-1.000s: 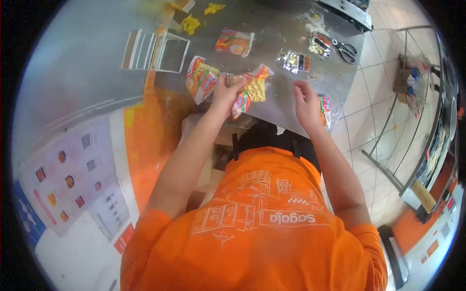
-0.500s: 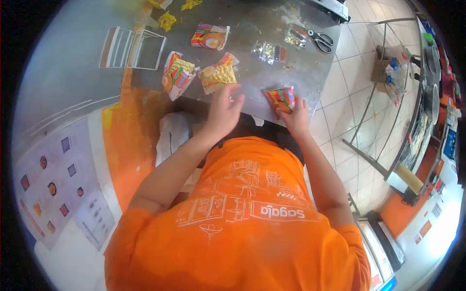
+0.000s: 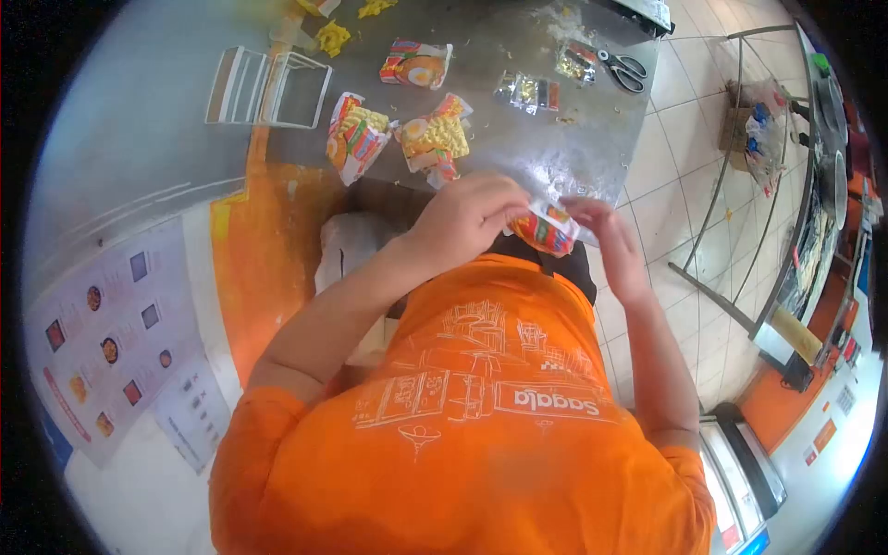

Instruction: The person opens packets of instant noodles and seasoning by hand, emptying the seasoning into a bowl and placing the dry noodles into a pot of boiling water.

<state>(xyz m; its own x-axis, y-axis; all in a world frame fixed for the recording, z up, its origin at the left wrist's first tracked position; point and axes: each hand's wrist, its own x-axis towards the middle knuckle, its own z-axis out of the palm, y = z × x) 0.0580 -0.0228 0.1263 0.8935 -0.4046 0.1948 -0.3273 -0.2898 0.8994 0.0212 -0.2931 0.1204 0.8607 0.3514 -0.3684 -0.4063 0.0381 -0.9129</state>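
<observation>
A red and orange instant noodle packet (image 3: 544, 233) is held just off the table's near edge, in front of my waist. My left hand (image 3: 470, 215) pinches its left upper corner with thumb and fingers together. At its upper right corner, the fingers of my right hand (image 3: 606, 236) grip the packet's pale edge. Beyond my left hand lie two torn noodle packets, one in the middle (image 3: 431, 141) and one to its left (image 3: 358, 139), with yellow noodle blocks showing. Farther back is a flat noodle packet (image 3: 415, 65) with an egg picture.
On the metal table (image 3: 504, 143) are seasoning sachets (image 3: 529, 93), another sachet group (image 3: 576, 63) and black-handled scissors (image 3: 623, 70). Crumpled yellow scraps (image 3: 333, 38) lie at the back left, near a white wire rack (image 3: 291, 91). Tiled floor borders the table's right edge.
The packet has come off the table toward my body, its edge turned up. My left hand has moved right onto it, while my right hand has shifted to its upper right corner.
</observation>
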